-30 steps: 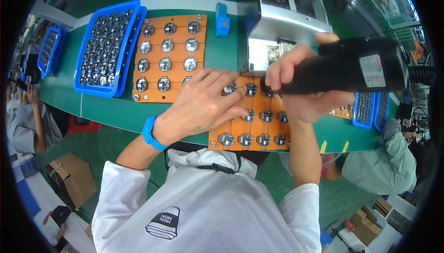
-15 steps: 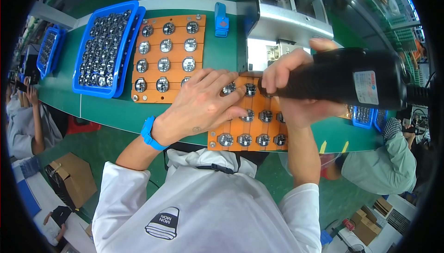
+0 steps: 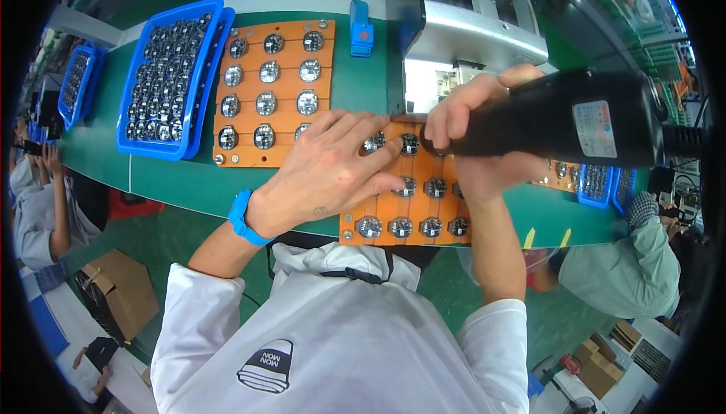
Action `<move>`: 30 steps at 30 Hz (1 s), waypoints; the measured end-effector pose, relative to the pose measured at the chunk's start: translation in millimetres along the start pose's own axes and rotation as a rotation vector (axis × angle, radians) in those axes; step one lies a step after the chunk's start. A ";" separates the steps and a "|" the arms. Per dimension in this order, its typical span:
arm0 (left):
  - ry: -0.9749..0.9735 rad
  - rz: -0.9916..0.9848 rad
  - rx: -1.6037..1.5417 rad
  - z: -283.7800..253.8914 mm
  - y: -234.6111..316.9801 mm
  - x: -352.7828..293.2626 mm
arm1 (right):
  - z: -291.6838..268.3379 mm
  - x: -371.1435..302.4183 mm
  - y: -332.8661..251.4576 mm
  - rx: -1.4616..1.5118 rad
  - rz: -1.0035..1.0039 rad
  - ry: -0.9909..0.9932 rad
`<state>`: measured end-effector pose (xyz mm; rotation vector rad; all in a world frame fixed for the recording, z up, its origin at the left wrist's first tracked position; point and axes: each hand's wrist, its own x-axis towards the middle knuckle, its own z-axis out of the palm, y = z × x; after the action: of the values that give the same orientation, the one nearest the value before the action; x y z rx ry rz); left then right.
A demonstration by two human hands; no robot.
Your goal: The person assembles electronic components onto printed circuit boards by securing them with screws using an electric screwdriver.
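My right hand [image 3: 480, 123] is wrapped round a thick black corded power tool that looks like an electric screwdriver [image 3: 541, 115]. Its narrow front end sits low over the far row of an orange fixture board [image 3: 352, 234], and its tip is hidden by my fingers. Round, glossy dark-and-silver parts [image 3: 400, 227] sit in rows on that board. My left hand [image 3: 333, 164], with a blue band on its wrist, lies flat with fingers stretched across the board's far left corner. Its index fingertip rests beside a round part [image 3: 409, 144].
A second orange board [image 3: 249, 161] filled with round parts lies to the left. Beyond it stands a blue tray [image 3: 128, 145] heaped with such parts. A blue strap [image 3: 361, 28] lies at the back, next to a metal machine [image 3: 484, 32]. Co-workers sit at both sides.
The rear of the power tool has tilted slightly toward the far side, and my right hand has shifted a little with it. My left hand holds its place.
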<state>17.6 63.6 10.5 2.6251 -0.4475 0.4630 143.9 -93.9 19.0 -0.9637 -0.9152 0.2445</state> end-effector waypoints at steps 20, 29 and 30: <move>0.005 0.000 -0.051 -0.8 -0.2 -0.6 | -14.9 26.4 -51.6 0.090 -0.361 0.082; -0.002 0.002 -0.061 -1.6 0.2 -1.0 | -19.4 29.2 -42.5 0.180 -0.292 -0.008; -0.003 0.000 -0.062 -1.7 0.3 -1.3 | -18.9 30.6 -43.0 0.146 -0.239 -0.012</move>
<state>15.8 64.5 11.6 2.5667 -0.4560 0.4390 168.5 -113.1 65.6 -0.7118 -0.9998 0.1116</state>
